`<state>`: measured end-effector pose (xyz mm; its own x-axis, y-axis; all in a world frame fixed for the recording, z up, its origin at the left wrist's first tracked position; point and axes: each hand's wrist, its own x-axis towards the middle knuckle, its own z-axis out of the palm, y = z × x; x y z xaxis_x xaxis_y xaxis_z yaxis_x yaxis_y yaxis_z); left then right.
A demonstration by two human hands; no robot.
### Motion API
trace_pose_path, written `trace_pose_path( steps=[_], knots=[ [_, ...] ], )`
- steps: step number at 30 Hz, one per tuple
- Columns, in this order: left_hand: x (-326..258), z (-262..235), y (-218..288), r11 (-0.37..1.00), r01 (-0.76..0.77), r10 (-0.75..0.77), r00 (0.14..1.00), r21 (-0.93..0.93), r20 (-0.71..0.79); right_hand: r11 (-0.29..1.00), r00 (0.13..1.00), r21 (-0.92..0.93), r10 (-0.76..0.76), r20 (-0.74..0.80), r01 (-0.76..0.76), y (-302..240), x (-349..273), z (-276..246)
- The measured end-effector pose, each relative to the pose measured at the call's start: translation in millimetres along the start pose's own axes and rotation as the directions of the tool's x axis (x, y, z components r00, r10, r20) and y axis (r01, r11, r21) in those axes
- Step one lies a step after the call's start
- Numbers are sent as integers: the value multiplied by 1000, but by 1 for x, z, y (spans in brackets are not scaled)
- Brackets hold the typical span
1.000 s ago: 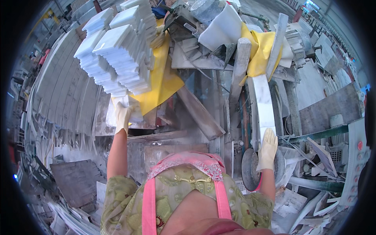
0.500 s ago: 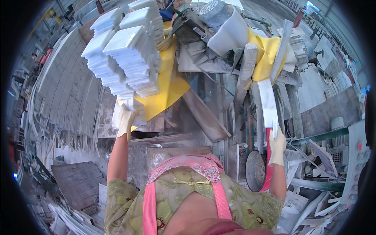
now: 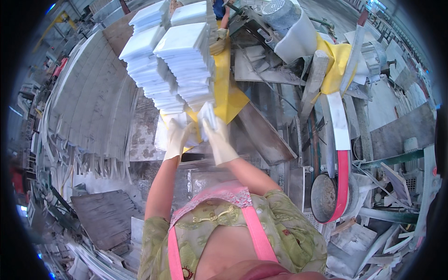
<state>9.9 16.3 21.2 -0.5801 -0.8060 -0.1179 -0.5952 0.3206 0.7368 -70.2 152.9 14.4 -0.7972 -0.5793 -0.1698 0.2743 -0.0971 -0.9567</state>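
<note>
Both gloved hands, left hand [image 3: 177, 138], right hand [image 3: 218, 140], gripping white tile [image 3: 206, 116], apparently upright

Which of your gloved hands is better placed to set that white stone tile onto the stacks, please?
The right hand, probably: its glove is gripping the white stone tile just below the stacks of white stone tiles, while the left hand rests lower on the stack's base, seemingly steadying it.
</note>
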Motion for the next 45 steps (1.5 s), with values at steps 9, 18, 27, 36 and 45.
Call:
trace_pose_path(
  steps=[9,18,27,36,45],
  knots=[
    [-4,-27,8,906,-351,297,925,235,237,774,972,-590,-145,185,228,63,7,33],
    [3,0,9,994,9,-1,998,-110,65,929,890,-305,-55,452,212,28,44,-36],
    [5,1,2,981,65,-55,997,-182,58,738,938,-621,-45,344,263,45,82,1],
    [18,6,-7,996,68,-65,997,-63,47,934,939,-285,-121,322,218,32,80,12],
    [11,11,-18,992,29,-27,999,-123,19,843,923,-384,-306,232,376,0,27,-91]
  ],
)
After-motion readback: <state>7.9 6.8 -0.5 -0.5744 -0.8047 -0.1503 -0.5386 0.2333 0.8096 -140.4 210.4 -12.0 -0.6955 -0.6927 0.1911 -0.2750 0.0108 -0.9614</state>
